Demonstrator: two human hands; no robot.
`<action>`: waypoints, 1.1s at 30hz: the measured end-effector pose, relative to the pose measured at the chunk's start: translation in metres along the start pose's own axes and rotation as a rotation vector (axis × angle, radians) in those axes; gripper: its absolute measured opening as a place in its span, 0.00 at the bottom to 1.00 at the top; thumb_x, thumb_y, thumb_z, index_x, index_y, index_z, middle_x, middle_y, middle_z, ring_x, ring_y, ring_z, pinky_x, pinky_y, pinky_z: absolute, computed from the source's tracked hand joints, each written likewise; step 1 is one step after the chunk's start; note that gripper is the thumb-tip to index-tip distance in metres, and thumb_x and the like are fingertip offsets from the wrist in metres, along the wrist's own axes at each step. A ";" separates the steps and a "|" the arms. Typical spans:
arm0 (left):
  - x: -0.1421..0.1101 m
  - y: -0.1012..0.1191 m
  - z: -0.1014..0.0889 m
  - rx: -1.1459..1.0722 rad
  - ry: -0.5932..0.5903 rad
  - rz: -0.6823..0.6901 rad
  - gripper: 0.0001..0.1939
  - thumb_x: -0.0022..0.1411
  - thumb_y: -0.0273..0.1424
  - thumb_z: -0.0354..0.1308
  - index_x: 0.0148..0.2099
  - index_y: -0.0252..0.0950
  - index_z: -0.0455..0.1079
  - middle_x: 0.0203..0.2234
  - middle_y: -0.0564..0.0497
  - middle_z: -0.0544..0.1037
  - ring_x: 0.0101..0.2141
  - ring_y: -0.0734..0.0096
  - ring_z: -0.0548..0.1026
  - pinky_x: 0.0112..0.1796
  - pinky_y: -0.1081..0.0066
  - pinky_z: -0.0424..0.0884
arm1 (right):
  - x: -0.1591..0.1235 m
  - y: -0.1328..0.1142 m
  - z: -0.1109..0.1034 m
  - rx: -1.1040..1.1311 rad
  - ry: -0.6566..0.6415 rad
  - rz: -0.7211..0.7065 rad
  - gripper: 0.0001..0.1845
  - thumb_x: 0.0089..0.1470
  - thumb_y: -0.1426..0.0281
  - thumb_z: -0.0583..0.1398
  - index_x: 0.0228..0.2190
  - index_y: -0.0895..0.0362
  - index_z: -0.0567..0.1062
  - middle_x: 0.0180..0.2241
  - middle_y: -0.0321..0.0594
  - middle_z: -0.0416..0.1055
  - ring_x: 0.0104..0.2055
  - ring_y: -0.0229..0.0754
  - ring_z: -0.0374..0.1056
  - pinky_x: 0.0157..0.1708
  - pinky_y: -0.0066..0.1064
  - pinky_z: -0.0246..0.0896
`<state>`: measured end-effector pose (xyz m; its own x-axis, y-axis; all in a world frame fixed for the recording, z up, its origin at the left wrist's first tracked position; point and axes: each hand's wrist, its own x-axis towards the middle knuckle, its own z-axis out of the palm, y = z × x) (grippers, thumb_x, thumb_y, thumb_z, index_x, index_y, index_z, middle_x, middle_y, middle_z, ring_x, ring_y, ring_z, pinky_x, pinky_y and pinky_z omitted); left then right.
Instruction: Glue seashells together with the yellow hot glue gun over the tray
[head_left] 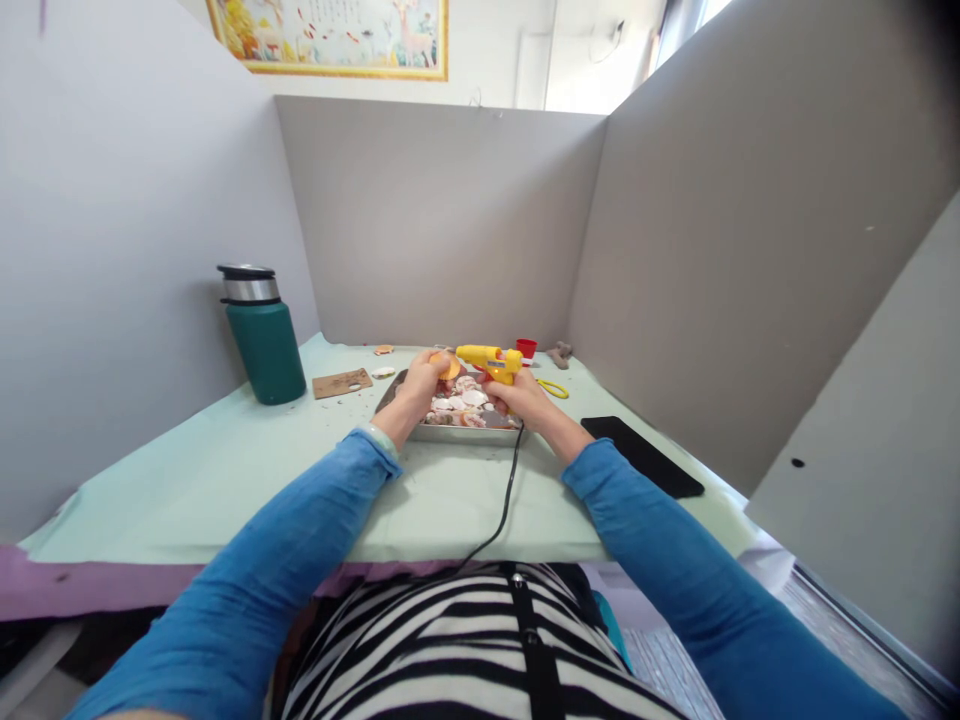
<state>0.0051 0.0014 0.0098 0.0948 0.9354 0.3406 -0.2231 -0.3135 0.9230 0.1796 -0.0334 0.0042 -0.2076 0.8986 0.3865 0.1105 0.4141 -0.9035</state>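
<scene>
My left hand [420,388] is closed on an orange seashell [451,366] above the left part of a metal tray [469,436]. In my right hand [523,397] is a yellow glue gun [491,360], its nozzle pointing left toward the shell. Whether nozzle and shell touch, I cannot tell. White and brownish seashells [472,398] fill the tray below both hands. From the glue gun's grip a black cord [507,495] runs down over the table's front edge.
A green bottle [264,345] stands at the left beside a brown board [342,384]. Behind the tray are a red cup [526,348] and yellow-handled scissors [553,388]. A black flat pad [642,456] lies at the right. Grey partitions [442,220] enclose the table.
</scene>
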 end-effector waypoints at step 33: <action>0.000 0.000 0.000 -0.014 0.024 0.023 0.10 0.53 0.32 0.60 0.35 0.35 0.63 0.24 0.50 0.75 0.16 0.79 0.64 0.19 0.76 0.60 | 0.000 0.000 0.001 -0.003 0.017 0.023 0.12 0.37 0.72 0.57 0.30 0.57 0.70 0.15 0.27 0.59 0.16 0.31 0.53 0.15 0.25 0.47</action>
<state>0.0055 0.0011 0.0101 0.0663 0.9317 0.3571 -0.2389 -0.3326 0.9123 0.1790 -0.0332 0.0042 -0.1884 0.9103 0.3684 0.1176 0.3934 -0.9118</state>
